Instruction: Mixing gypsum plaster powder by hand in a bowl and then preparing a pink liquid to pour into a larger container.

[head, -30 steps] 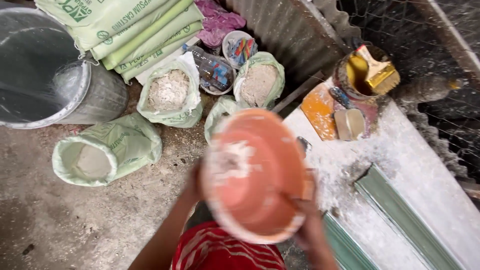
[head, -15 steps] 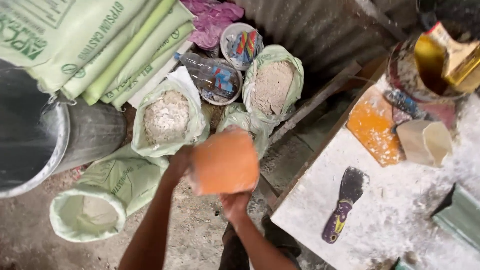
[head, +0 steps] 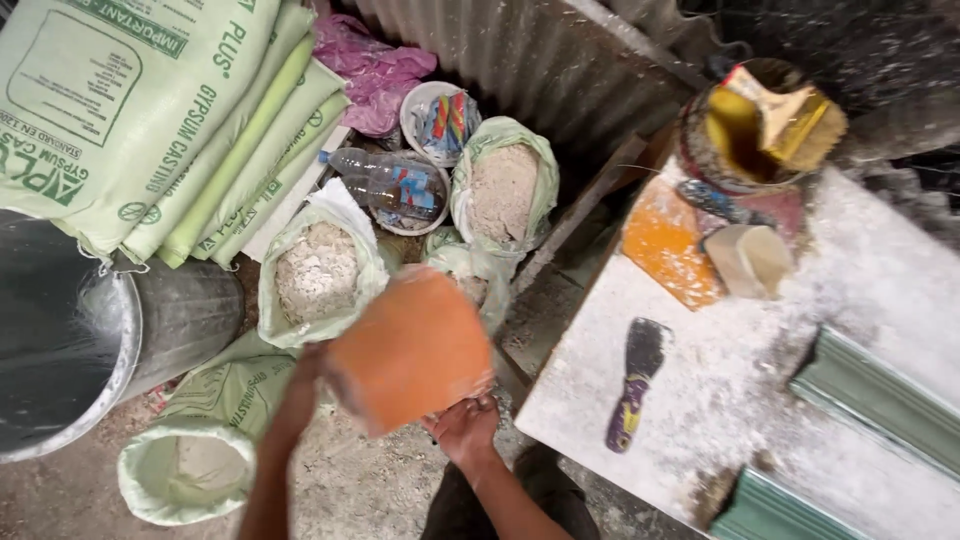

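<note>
Just below the camera, both hands hold an orange bowl (head: 410,345) bottom-up over the dusty floor: the left hand (head: 305,365) grips its left rim, fingers mostly hidden behind it, and the right hand (head: 462,428) lies spread open under its lower edge. To the right lies a powder-strewn white board (head: 800,400) with a putty knife (head: 632,390) on it. Behind the bowl stand open sacks of pale powder (head: 318,272), with a metal drum (head: 70,340) at left. Farther off, stacked green bags (head: 150,110) lean beside a plastic bottle (head: 385,180), and a yellow-stained pot with a brush (head: 765,125) sits at the board's far end.
</note>
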